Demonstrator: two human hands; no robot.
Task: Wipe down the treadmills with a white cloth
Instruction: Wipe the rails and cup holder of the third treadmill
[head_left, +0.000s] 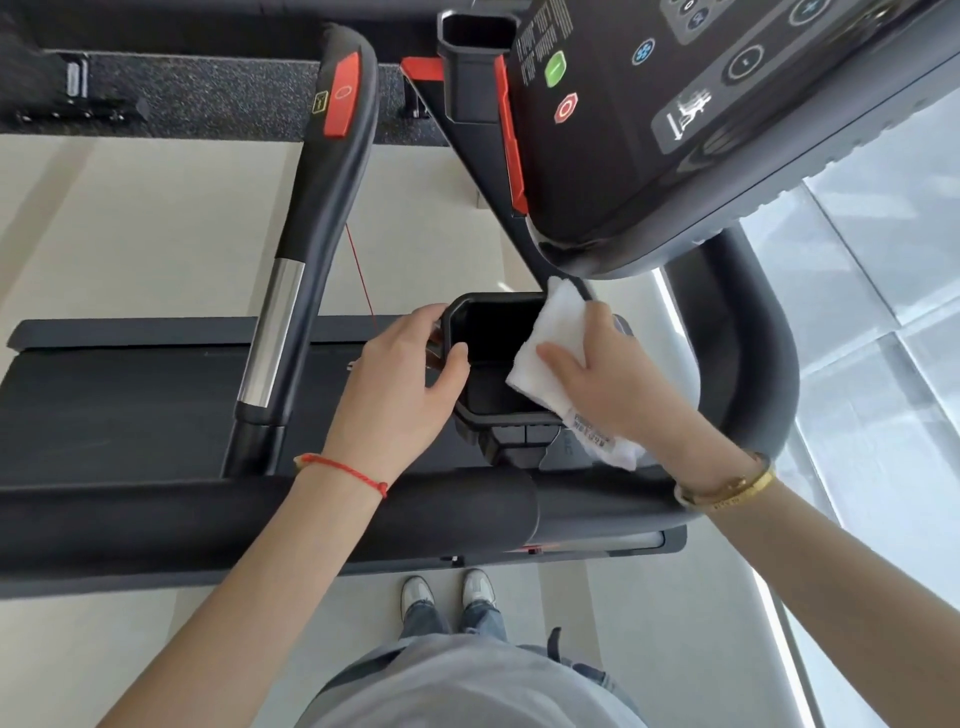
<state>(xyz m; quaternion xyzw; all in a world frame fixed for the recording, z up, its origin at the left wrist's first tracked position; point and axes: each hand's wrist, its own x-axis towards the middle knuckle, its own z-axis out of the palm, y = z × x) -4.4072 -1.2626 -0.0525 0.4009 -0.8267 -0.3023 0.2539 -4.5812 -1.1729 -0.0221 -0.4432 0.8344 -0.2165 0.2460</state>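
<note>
White cloth (543, 353) lies folded over the right-hand rim of the treadmill's black cup holder (493, 364), just below the lower edge of the console (701, 130). It looks soft, light and limp, so it should fold into corners readily but give you no stiffness of its own; a printed label hangs from its near end. Your right hand (618, 379) presses it against the rim, thumb on top of the cloth and the other fingers curled behind it. Keep hold of it at the bunched middle, as you do now, so the loose ends don't drag. Your left hand (410, 374) grips the holder's opposite rim, thumb hooked inside the pocket, steadying it.

The holder is hard moulded plastic, probably smooth and a little slippery under cloth. Beside it run the padded handrail (322, 218) with its chrome section, the front crossbar (260, 514) and the dark running belt (119, 395). A second treadmill stands further off. The floor is pale, with bright glass panels on your right.
</note>
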